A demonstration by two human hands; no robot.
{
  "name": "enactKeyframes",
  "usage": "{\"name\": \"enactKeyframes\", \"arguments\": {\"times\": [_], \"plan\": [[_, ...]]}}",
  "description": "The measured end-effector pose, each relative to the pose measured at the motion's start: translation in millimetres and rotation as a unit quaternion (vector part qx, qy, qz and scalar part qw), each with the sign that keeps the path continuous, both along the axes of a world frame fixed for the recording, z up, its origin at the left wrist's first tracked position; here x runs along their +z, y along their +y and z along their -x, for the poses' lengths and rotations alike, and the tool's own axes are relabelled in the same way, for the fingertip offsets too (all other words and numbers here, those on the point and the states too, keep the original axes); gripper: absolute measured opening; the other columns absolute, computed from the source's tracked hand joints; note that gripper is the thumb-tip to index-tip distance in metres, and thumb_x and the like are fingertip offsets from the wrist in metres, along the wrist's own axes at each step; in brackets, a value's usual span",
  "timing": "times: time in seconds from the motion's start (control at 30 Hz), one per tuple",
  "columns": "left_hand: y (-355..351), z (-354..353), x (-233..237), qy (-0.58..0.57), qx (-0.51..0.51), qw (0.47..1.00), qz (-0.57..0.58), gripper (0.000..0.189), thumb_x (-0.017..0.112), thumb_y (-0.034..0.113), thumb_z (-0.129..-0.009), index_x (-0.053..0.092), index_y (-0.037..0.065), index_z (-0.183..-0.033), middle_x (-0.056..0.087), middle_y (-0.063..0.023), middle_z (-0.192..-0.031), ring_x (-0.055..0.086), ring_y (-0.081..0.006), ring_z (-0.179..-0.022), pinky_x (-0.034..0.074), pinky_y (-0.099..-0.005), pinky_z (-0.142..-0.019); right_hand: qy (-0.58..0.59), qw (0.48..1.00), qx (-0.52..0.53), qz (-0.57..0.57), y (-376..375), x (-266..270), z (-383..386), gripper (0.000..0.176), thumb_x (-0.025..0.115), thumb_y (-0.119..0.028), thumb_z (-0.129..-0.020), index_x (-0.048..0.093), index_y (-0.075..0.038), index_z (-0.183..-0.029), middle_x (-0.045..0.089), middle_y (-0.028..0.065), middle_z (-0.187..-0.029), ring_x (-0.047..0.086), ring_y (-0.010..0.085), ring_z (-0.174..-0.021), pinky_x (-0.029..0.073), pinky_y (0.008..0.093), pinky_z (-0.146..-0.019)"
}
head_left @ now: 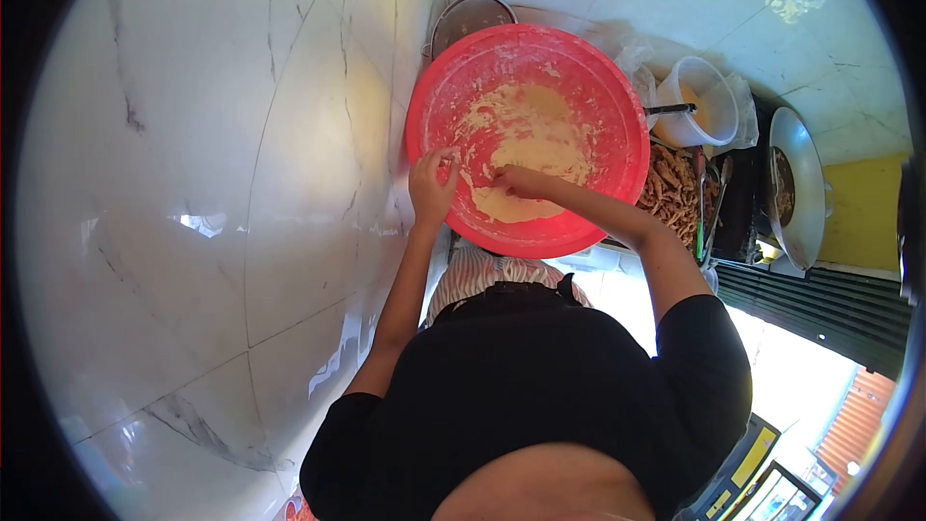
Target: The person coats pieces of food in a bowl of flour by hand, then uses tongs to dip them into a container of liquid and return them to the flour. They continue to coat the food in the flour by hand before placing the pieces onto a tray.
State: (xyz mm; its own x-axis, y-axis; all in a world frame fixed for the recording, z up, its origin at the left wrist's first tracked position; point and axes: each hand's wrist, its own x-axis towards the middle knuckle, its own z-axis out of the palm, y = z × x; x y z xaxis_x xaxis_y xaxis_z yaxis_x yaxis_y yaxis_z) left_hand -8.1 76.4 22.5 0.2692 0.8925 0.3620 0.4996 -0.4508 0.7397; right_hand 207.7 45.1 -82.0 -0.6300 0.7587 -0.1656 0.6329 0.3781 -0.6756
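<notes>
A wide red plastic basin holds pale yellowish flour, spread over its bottom with small clumps and smears. At the basin's left edge is my left hand, its fingers curled towards the thumb over the inner wall; what they hold, if anything, is too small to name. My right hand reaches into the lower middle of the basin, just at the flour. Its fingers are closed and point down, and their tips are partly hidden, so I cannot make out what is in them.
Right of the basin lie many brown fried strips with green-handled tongs. Behind them stands a white plastic tub with a black handle across its rim. A large metal wok is farther right. A marble-patterned wall rises close on the left.
</notes>
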Motion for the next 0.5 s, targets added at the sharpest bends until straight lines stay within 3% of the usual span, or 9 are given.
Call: {"name": "enactKeyframes", "arguments": {"times": [0.03,0.13,0.27,0.33,0.47,0.5], "plan": [[0.1,0.0,-1.2,-0.001,-0.001,1.0,0.0,0.019,0.061,0.01,-0.074,0.061,0.01,-0.093,0.061,-0.0053,-0.083,0.057,-0.0207,-0.077,0.041,-0.033,-0.073,0.004,0.998,-0.03,0.049,-0.9,8.0,-1.8,0.04,0.056,0.007,-0.064,0.059,-0.005,-0.102,0.057,0.0152,-0.092,0.056,0.0307,-0.085,0.045,0.0369,-0.072],[1.1,-0.6,0.0,-0.001,0.003,1.0,-0.023,0.019,0.061,0.01,-0.074,0.062,0.01,-0.093,0.061,-0.0055,-0.082,0.057,-0.0209,-0.077,0.042,-0.0331,-0.072,0.019,0.995,-0.076,0.055,4.7,0.5,-5.7,0.035,0.054,0.007,-0.065,0.061,-0.006,-0.097,0.057,0.0153,-0.087,0.057,0.0305,-0.076,0.045,0.038,-0.068],[-0.5,-0.4,3.3,0.007,0.001,1.0,-0.004,0.019,0.061,0.009,-0.073,0.062,0.01,-0.093,0.062,-0.0052,-0.082,0.057,-0.021,-0.077,0.041,-0.0331,-0.072,0.015,0.987,-0.158,0.005,44.9,-7.3,-43.8,0.025,0.055,0.007,-0.066,0.062,0.001,-0.089,0.058,0.0173,-0.083,0.059,0.0262,-0.077,0.046,0.0347,-0.065],[-0.5,-1.0,4.0,0.012,0.001,1.0,-0.008,0.019,0.061,0.009,-0.073,0.062,0.01,-0.093,0.062,-0.005,-0.082,0.057,-0.0209,-0.076,0.042,-0.0329,-0.072,0.131,0.88,-0.446,-0.093,59.3,-62.2,-64.8,0.02,0.056,0.007,-0.065,0.062,0.003,-0.084,0.058,0.018,-0.082,0.059,0.024,-0.071,0.045,0.0335,-0.062],[1.2,-1.8,3.2,0.014,0.007,1.0,-0.014,0.02,0.061,0.009,-0.073,0.062,0.01,-0.092,0.062,-0.0043,-0.082,0.057,-0.0207,-0.076,0.042,-0.0328,-0.072,0.049,0.887,-0.439,-0.137,35.3,-11.4,-25.7,0.014,0.054,-0.002,-0.07,0.06,0.005,-0.08,0.057,0.0195,-0.079,0.056,0.0265,-0.076,0.042,0.0374,-0.062],[0.4,-1.6,2.6,0.018,0.008,1.0,-0.02,0.02,0.061,0.008,-0.073,0.062,0.01,-0.092,0.062,-0.0042,-0.082,0.057,-0.0206,-0.076,0.042,-0.0327,-0.072,0.159,0.883,-0.441,0.018,27.7,-8.2,-10.7,0.012,0.053,-0.003,-0.072,0.059,0.005,-0.078,0.056,0.0165,-0.076,0.055,0.0237,-0.072,0.042,0.0358,-0.061]]}}
